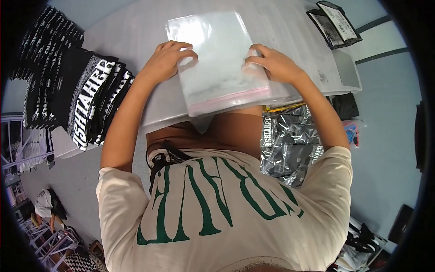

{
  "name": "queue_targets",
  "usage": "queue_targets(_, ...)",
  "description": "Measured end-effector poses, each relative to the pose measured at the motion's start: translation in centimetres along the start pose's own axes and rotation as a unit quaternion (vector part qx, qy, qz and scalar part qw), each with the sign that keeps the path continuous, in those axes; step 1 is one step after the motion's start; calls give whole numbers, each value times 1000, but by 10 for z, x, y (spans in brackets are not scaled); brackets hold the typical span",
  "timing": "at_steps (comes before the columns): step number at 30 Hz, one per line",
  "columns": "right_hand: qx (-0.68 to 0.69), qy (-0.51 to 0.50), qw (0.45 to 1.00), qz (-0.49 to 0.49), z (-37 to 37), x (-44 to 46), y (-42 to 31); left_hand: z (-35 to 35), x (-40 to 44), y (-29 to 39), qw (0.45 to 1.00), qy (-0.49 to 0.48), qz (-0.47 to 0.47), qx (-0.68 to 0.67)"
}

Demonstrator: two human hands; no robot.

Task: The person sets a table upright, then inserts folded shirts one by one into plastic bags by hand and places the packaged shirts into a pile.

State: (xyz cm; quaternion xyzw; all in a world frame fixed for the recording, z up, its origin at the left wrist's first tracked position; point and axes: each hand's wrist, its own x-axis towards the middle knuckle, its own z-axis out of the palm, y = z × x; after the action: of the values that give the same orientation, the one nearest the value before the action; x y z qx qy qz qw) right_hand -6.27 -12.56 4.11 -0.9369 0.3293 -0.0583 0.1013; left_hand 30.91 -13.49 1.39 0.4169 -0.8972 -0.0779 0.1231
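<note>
Left hand [166, 61] and right hand [276, 65], fingers curled narrow, touch empty clear bags [222, 68] on the tabletop [131, 34], grip unclear; left of the fingers, folded garments [63, 90] sit unbagged, wrapped ones [290, 152] lie below.

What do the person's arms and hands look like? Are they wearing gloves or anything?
No gloves! The left hand and right hand are bare, with five-fingered human shapes and no rings or watches that I can see. The forearms are bare too. Loose, short cream sleeves cover the upper arms, part of a shirt with big green letters.
</note>
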Motion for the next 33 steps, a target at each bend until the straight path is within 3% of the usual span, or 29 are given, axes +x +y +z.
queue_targets(1,-49,-4,999,20,-3,-4,-2,3,-2,-1,1000,3,2,5)
queue_targets(3,-100,0,994,42,-11,-17,-8,8,-7,-2,994,97,44,18)
queue_targets(5,-41,78,982,167,-21,-36,-22,-17,-23,26,989,141,41,-16)
queue_targets(6,-41,86,981,167,-18,-50,-28,-32,-36,44,981,182,36,-57)
queue_targets(8,87,275,945,155,-2,-82,-42,-66,-73,70,967,241,77,-35)
queue_targets(11,183,328,902,212,41,-130,-75,-100,-145,86,923,378,69,28)
queue_targets(12,197,353,889,217,62,-142,-85,-104,-167,81,894,442,57,43)
queue_targets(16,347,353,828,264,130,-172,-132,-110,-256,44,797,581,-160,31)
queue_targets(18,380,368,815,236,150,-173,-145,-113,-274,10,761,607,-208,-96)
queue_targets(20,412,382,798,218,175,-178,-160,-114,-284,-9,731,529,-351,-249)
queue_targets(22,466,410,755,212,194,-171,-162,-106,-286,0,644,506,-382,-428)
queue_targets(24,456,387,770,221,197,-169,-168,-83,-289,-15,617,539,-340,-462)
queue_targets(27,498,392,755,168,186,-161,-169,-77,-294,14,582,498,-284,-576)
queue_targets(28,503,395,752,159,183,-156,-168,-77,-296,29,562,491,-322,-582)
queue_targets(32,480,378,782,127,163,-135,-166,-75,-278,66,521,485,-288,-641)
queue_targets(33,480,377,782,124,162,-133,-169,-74,-272,70,486,502,-224,-679)
